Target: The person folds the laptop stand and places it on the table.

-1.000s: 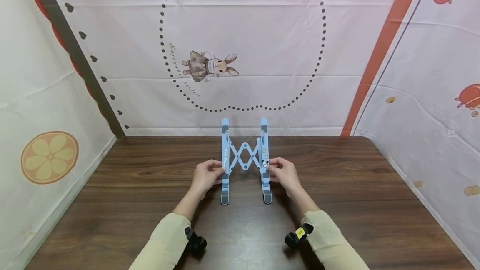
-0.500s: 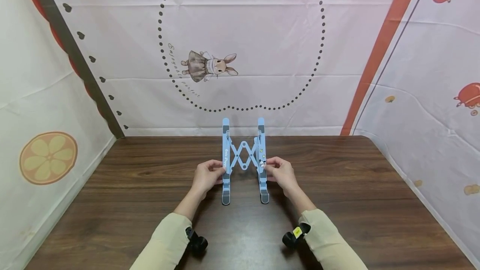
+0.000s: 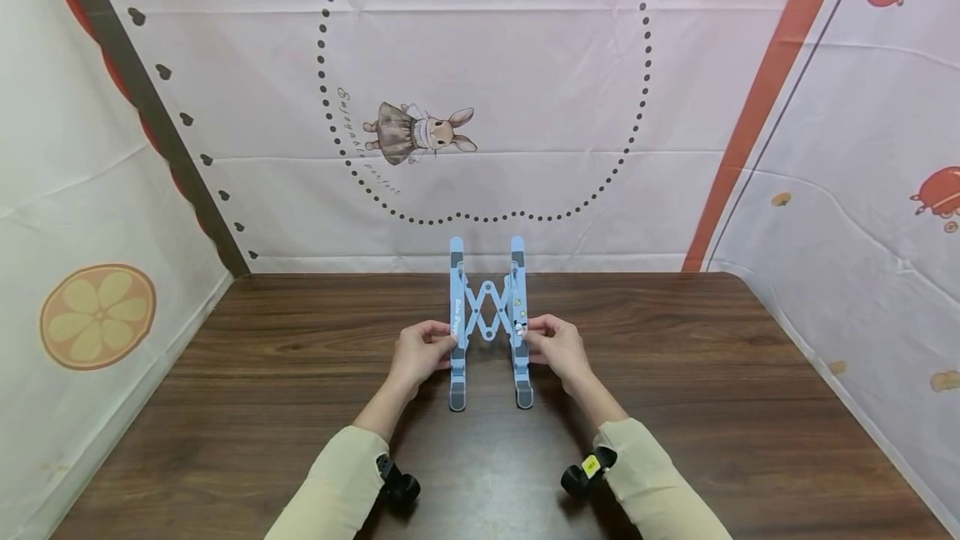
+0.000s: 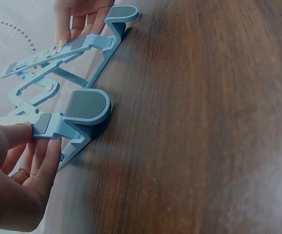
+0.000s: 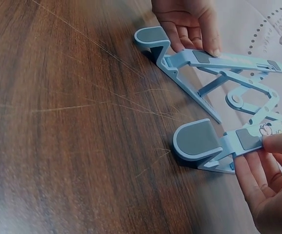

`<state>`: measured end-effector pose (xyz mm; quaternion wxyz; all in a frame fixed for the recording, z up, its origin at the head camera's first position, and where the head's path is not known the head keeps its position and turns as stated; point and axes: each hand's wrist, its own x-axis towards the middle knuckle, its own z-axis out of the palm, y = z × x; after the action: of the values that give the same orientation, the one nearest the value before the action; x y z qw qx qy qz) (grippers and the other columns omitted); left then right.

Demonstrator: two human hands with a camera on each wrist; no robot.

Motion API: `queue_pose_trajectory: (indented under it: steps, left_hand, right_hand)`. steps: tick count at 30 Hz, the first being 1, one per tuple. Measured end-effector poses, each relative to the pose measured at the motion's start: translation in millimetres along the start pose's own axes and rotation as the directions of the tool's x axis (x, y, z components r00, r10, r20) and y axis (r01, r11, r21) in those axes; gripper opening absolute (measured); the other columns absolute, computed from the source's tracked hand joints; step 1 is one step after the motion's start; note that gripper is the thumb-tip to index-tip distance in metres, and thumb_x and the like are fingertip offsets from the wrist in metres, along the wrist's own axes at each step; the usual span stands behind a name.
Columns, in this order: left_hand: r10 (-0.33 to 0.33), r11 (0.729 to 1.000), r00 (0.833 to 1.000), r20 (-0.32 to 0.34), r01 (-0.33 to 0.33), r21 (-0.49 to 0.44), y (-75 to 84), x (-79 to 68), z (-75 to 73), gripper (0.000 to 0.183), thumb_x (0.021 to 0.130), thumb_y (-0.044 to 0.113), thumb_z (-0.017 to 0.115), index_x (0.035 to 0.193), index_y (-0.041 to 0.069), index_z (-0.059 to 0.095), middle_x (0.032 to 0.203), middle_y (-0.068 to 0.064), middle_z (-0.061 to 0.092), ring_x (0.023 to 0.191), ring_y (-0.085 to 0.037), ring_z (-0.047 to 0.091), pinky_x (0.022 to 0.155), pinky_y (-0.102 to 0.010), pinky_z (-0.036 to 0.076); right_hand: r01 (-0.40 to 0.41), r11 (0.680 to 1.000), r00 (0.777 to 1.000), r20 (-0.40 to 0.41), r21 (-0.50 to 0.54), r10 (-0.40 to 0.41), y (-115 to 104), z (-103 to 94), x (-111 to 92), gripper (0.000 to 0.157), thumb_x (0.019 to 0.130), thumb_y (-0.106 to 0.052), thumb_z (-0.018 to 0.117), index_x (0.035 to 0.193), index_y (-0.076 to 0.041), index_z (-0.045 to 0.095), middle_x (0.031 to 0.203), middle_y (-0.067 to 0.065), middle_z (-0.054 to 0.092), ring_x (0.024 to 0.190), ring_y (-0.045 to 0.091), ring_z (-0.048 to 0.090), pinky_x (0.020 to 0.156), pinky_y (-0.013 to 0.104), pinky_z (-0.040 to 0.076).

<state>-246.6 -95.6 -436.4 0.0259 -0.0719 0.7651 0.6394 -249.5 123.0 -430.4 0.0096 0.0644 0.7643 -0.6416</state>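
A light blue folding laptop stand (image 3: 458, 298) stands on the table, its two long arms joined by a crisscross linkage. Grey pads cover the arm ends and the hooked front lips, plain in the left wrist view on the near lip (image 4: 87, 104). My left hand (image 3: 418, 354) pinches the left arm, thumb on top and fingers beneath. On the other side my right hand (image 3: 558, 348) pinches the right arm the same way, its thumb beside a small cartoon print (image 5: 266, 129). The undersides of both grips are partly hidden in the head view.
The dark wood-grain table (image 3: 300, 440) spreads around the stand. Behind it and along both sides hangs a pale printed cloth (image 3: 525, 107), close to the stand's far end. A black wrist camera (image 3: 397, 482) hangs at the left cuff, another camera (image 3: 588, 473) at the right.
The stand's two arms have come closer together, and its crisscross linkage has narrowed. My right hand has moved left with its arm; my left hand has shifted slightly right.
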Motion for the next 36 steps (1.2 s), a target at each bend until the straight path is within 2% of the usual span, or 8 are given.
queue_pose_trajectory:
  steps: [14,25,36]
  left_hand:
    - [-0.001,1.0,1.0,0.01,0.001,0.019,-0.4,2.6,4.5,0.015,0.084,0.007,0.065,0.099,0.006,0.066,0.087,-0.01,0.064,0.078,-0.022,0.064,0.064,-0.031,0.056]
    - [0.008,1.0,1.0,0.011,-0.008,0.0,0.4,1.9,10.9,0.013,0.083,0.006,0.065,0.096,0.004,0.065,0.086,-0.009,0.066,0.075,-0.02,0.066,0.062,-0.031,0.056]
    - [0.0,1.0,1.0,0.011,0.0,0.022,2.8,0.8,15.8,0.013,0.083,0.007,0.065,0.096,0.006,0.066,0.086,-0.009,0.065,0.077,-0.021,0.065,0.062,-0.03,0.056]
  right_hand:
    - [0.005,1.0,1.0,0.011,-0.018,-0.005,-2,5.3,-1,0.012,0.085,-0.006,0.063,0.097,-0.004,0.065,0.089,0.009,0.063,0.075,0.017,0.061,0.066,0.033,0.056]
    - [0.01,1.0,1.0,0.015,-0.009,-0.01,-2,10.2,-2,0.013,0.083,-0.004,0.064,0.097,-0.003,0.065,0.087,0.01,0.063,0.07,0.018,0.062,0.066,0.035,0.056]
    - [0.016,1.0,1.0,0.02,0.009,-0.017,-3,15.4,-3,0.013,0.083,-0.003,0.063,0.096,-0.002,0.065,0.087,0.01,0.062,0.074,0.02,0.063,0.067,0.036,0.056]
